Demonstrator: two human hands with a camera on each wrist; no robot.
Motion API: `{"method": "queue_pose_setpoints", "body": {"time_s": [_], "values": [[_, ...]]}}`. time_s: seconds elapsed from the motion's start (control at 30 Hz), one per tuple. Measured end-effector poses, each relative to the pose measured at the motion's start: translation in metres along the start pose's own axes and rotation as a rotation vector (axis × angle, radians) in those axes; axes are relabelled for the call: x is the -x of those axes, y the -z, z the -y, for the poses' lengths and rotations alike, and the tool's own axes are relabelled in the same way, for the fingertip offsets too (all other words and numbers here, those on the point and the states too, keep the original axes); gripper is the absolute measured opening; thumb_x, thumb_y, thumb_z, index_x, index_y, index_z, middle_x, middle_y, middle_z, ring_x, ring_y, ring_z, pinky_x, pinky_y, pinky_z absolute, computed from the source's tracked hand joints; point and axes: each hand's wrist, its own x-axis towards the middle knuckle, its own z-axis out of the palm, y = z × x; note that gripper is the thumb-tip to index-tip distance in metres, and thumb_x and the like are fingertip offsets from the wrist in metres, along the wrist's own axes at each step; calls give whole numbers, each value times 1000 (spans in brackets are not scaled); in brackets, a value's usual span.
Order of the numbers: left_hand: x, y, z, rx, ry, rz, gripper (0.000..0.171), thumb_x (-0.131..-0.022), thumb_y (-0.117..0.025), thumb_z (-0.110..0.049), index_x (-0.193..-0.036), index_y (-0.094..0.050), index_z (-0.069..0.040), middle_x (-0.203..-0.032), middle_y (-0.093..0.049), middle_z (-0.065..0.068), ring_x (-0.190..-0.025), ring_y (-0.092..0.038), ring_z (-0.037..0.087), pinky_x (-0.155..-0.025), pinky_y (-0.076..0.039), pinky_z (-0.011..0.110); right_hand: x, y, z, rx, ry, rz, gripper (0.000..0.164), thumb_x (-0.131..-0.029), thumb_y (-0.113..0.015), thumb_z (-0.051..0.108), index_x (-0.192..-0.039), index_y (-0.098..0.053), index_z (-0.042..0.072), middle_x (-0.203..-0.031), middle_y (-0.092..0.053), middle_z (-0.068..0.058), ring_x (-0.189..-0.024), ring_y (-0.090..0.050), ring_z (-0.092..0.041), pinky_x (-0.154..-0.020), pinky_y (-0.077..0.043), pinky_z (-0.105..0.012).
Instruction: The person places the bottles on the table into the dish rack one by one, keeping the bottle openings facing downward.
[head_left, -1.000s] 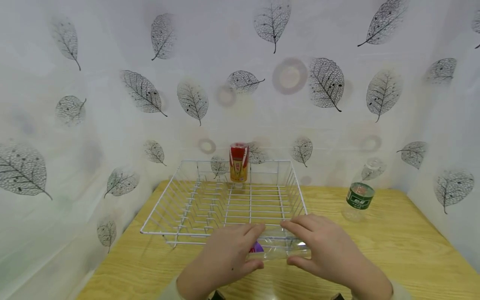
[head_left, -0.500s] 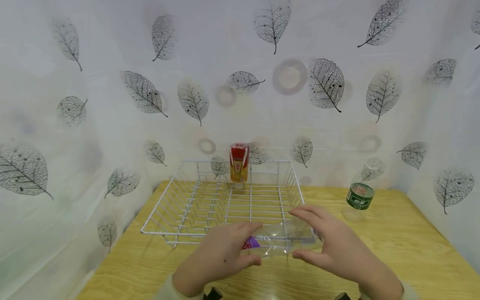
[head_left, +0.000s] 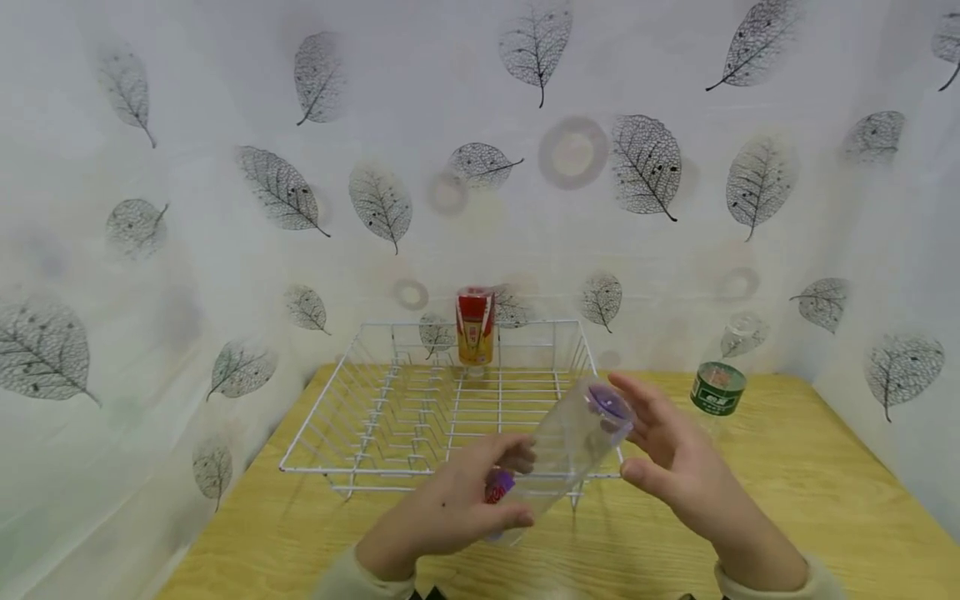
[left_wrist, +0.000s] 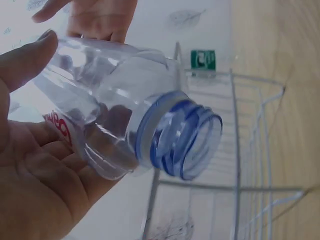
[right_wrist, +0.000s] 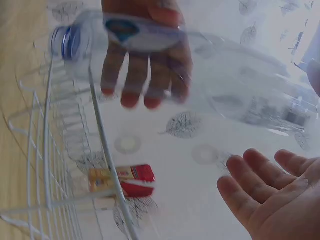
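A clear plastic bottle (head_left: pixel 564 450) with a purple and red label hangs tilted over the front edge of the wire rack. My left hand (head_left: pixel 453 500) grips it near the neck, thumb on one side and fingers on the other. The left wrist view shows an uncapped mouth with a blue ring (left_wrist: pixel 177 137). In the head view the bottle's purplish base points up and right, close to my right hand (head_left: pixel 686 467). That hand is spread, palm facing the bottle; the right wrist view shows a gap between its fingers (right_wrist: pixel 255 170) and the bottle.
The white wire rack (head_left: pixel 390 473) stands on the wooden table (head_left: pixel 255 542). At its back, a bottle with a red and yellow label (head_left: pixel 476 327) stands inside. A clear bottle with a green label (head_left: pixel 717 388) stands to the right. Leaf-printed curtain (head_left: pixel 480 75) encloses the table.
The bottle has swung from nearly level to a steep tilt, its base end rising to the right. My right hand has drawn back from it, rightward, and spread. My left hand keeps hold.
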Motion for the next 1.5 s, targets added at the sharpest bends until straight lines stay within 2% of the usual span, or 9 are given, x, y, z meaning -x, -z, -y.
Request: {"method": "queue_pose_setpoints", "body": {"time_s": [0.07, 0.13, 0.27, 0.37, 0.63, 0.97, 1.2, 1.3, 1.5], "values": [[-2, -6, 3, 111, -8, 17, 63, -95, -70, -36, -148, -42, -14, -131, -60, 2, -107, -62, 10, -82, -57, 26, 0, -5, -2, -89, -16, 27, 72, -101, -62, 10, -161, -22, 8, -159, -36, -18, -143, -41, -21, -109, -42, -27], [-4, -11, 5, 147, -30, 23, 60, -97, -69, -32, -148, -41, -17, -132, -61, 1, -99, -61, 8, -78, -57, 26, 1, -10, -2, -167, -44, 52, 71, -104, -60, 18, -162, -20, 10, -159, -37, -17, -143, -40, -22, -109, -41, -28], [-6, -18, 7, 165, -51, 21, 57, -98, -68, -25, -147, -40, -22, -132, -62, 1, -79, -54, 4, -67, -53, 22, 1, -22, -2, -276, -75, 72, 73, -104, -59, 20, -163, -16, 11, -159, -38, -16, -143, -40, -21, -109, -42, -29], [-8, -20, 7, 173, -53, 27, 58, -98, -68, -21, -148, -40, -23, -133, -61, 3, -81, -54, 5, -68, -53, 22, 2, -28, -3, -323, -75, 64, 72, -104, -59, 17, -162, -17, 9, -157, -41, -16, -142, -43, -23, -108, -44, -33], [-8, -26, 6, 148, -40, 67, 58, -97, -70, -30, -147, -42, -21, -121, -61, -6, -99, -59, 8, -84, -55, 28, 3, -33, -3, -291, -39, 45, 65, -100, -59, -1, -157, -29, 3, -148, -51, -15, -132, -54, -29, -104, -49, -39], [-8, -25, 7, 60, -66, 90, 60, -98, -67, -35, -150, -40, -19, -125, -58, -6, -107, -59, 5, -91, -53, 25, 1, -33, 0, -242, -12, 35, 61, -99, -64, 4, -153, -35, 0, -143, -55, -18, -126, -59, -31, -101, -51, -40], [-3, -14, 3, -69, 9, 50, 71, -98, -65, -45, -157, -33, -25, -150, -49, -4, -131, -52, 16, -104, -48, 41, 0, -29, 1, -160, -27, 27, 59, -99, -65, 9, -152, -38, 4, -135, -60, -16, -118, -63, -30, -93, -56, -43], [2, -3, 4, -137, 47, 5, 74, -98, -62, -50, -159, -30, -25, -156, -42, -4, -138, -46, 22, -108, -44, 49, -1, -26, 0, -149, -16, 37, 56, -99, -64, 10, -150, -41, 4, -132, -62, -17, -116, -64, -31, -93, -56, -44], [16, 25, 18, -171, 186, -79, 74, -98, -62, -50, -160, -27, -29, -161, -34, -3, -144, -35, 23, -113, -37, 54, -2, -20, 0, -111, -13, 30, 56, -97, -64, 2, -149, -42, 5, -134, -62, -16, -116, -64, -30, -95, -55, -43]]}}
